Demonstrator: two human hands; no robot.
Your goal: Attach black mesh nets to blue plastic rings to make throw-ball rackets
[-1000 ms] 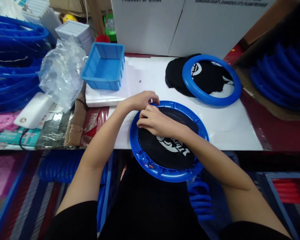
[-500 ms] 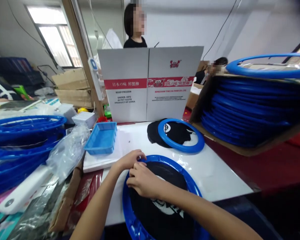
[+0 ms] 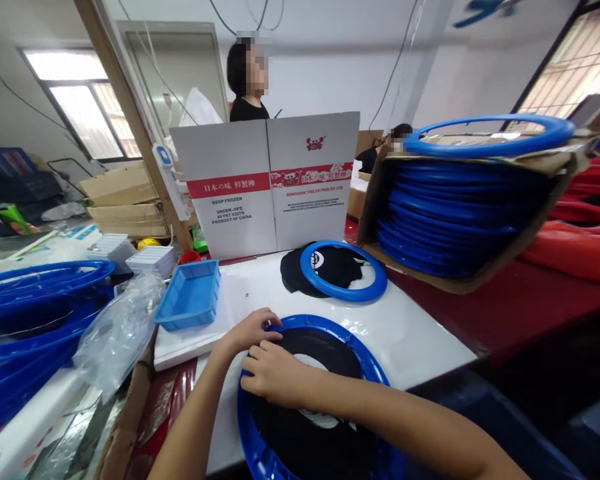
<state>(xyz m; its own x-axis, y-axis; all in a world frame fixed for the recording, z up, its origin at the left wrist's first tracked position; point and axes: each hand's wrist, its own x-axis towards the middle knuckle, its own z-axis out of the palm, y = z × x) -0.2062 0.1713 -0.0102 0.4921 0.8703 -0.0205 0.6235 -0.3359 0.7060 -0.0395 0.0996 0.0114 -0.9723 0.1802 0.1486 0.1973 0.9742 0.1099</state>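
A blue plastic ring (image 3: 375,367) with black mesh fabric (image 3: 320,447) stretched inside it lies in front of me on the white work surface. The fabric has a pale printed mark (image 3: 317,417), partly covered by my right arm. My left hand (image 3: 254,330) is curled over the ring's far-left rim, thumb and fingers bent around it. Just nearer to me, my right hand (image 3: 275,375) presses closed fingers onto the left rim and the fabric edge. What lies under its fingertips is hidden. Beyond them, another blue ring (image 3: 377,288) rests on black printed fabric pieces (image 3: 293,275).
At the left stand a light-blue tray (image 3: 213,297), a clear plastic bag (image 3: 115,340) and stacked blue rings (image 3: 25,340). A carton (image 3: 465,283) packed with blue rings is at the right. A white printed cardboard panel (image 3: 315,220) rises behind; two people are beyond it.
The view has swung to the right. My right hand has shifted a little down the left rim, away from my left fingertips. The left hand stays at the far-left rim.
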